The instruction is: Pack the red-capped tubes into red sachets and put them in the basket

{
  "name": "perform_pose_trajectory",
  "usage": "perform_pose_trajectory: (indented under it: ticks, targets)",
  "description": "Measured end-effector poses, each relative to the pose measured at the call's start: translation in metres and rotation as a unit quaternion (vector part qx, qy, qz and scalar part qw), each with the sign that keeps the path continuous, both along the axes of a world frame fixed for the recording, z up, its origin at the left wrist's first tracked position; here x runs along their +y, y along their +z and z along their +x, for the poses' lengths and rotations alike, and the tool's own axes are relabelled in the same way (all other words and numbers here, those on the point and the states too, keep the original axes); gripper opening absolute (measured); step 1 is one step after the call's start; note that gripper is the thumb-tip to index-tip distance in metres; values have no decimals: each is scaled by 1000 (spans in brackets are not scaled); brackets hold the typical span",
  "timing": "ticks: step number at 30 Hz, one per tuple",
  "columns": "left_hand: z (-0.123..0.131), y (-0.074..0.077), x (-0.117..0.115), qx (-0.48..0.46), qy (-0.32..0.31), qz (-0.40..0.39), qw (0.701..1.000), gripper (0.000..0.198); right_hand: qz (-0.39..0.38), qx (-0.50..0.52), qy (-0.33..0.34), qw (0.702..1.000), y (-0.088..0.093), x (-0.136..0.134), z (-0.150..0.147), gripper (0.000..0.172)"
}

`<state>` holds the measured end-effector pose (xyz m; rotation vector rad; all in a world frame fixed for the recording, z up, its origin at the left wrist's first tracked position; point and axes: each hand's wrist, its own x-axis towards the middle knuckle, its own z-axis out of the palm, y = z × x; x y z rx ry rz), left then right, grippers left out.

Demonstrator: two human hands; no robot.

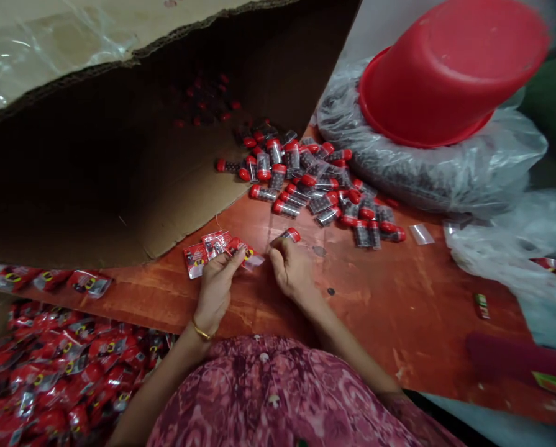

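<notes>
Between the thumb and fingers of my left hand (217,282) is a small red printed packet (237,247) with a clear end. Two more red packets (195,259) lie flat on the table beside that hand. My right hand (292,267) is closed around a small clear tube with a red cap (291,234), held just to the right of the packet and apart from it. Beyond my hands, a heap of similar red-capped tubes (284,205) with dark contents spreads over the reddish table (366,298).
A large cardboard box (166,217) lies open at the left, more tubes inside. Many filled red packets (63,366) are piled lower left. A red bucket (445,81) stands upside down on a clear plastic bag (412,180). A small battery-like cylinder (481,306) lies at right.
</notes>
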<state>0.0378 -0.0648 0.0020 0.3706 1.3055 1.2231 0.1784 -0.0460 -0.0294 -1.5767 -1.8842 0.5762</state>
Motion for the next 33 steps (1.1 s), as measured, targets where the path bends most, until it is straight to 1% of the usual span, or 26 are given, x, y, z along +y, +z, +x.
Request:
perform_pose_trajectory:
  ticks: [2, 3, 4, 5, 7, 8, 9, 10, 12, 13, 15, 17, 18, 20, 21, 22, 23, 25, 26, 28, 30, 33]
  targets:
    - [2, -1, 3, 11, 6, 8, 1000, 39, -1, -111, -80, 991, -3, 9, 9, 41]
    - [3, -2, 4, 8, 4, 10, 1000, 39, -1, -153, -103, 983, -5, 12, 13, 44]
    - [4, -2, 5, 0, -1, 8, 1000, 40, 1, -180, -107, 978, -7, 13, 18, 45]
    - [5, -2, 6, -13, -8, 1, 1000, 40, 5, -193, -91, 977, -10, 13, 22, 43]
    - [5, -1, 7, -45, -14, -26, 999, 40, 23, -184, -30, 982, -15, 9, 32, 36]
    - [5, -1, 7, -62, -14, -39, 997, 39, 36, -171, -6, 985, -18, 6, 37, 35]
    - [5, -1, 7, -77, -13, -50, 996, 37, 47, -161, 3, 986, -20, 2, 41, 37]
    - [5, -1, 8, -88, -11, -56, 994, 36, 53, -157, -7, 986, -21, 0, 44, 40]
    - [5, -1, 8, -100, -9, -59, 993, 34, 44, -173, -57, 982, -23, -2, 46, 47]
    - [5, -1, 8, -101, -12, -59, 993, 34, 31, -184, -79, 979, -24, -2, 46, 47]
    - [6, -2, 8, -96, -16, -58, 994, 38, 2, -188, -92, 978, -23, 1, 43, 42]
    - [7, -3, 8, -79, -18, -55, 995, 42, -20, -148, -84, 985, -21, 5, 41, 33]
    - [7, -3, 8, -67, -17, -53, 996, 43, -31, -106, -80, 991, -19, 5, 41, 30]
    - [7, -2, 9, -40, -11, -48, 998, 44, -66, 30, -73, 995, -12, 3, 43, 25]
    - [6, -2, 9, -29, -6, -45, 999, 45, -93, 116, -65, 987, -8, 0, 44, 24]
    - [6, -2, 10, -21, -2, -43, 999, 46, -124, 203, -52, 970, -3, -4, 46, 23]
    - [5, -1, 10, -14, 3, -41, 999, 47, -158, 281, -36, 946, 2, -9, 47, 24]
    - [6, -1, 11, -6, 4, -34, 999, 47, -223, 386, -6, 895, 13, -18, 48, 24]
    - [6, -1, 11, -1, 1, -29, 1000, 46, -248, 412, 6, 877, 17, -22, 47, 23]
    - [8, -3, 11, 14, -11, -11, 1000, 43, -275, 434, 20, 858, 24, -27, 44, 23]
    - [9, -6, 10, 29, -27, 15, 999, 40, -275, 436, 20, 857, 26, -28, 40, 22]
    - [8, -11, 7, 48, -40, 54, 997, 37, -254, 420, 15, 871, 26, -24, 36, 20]
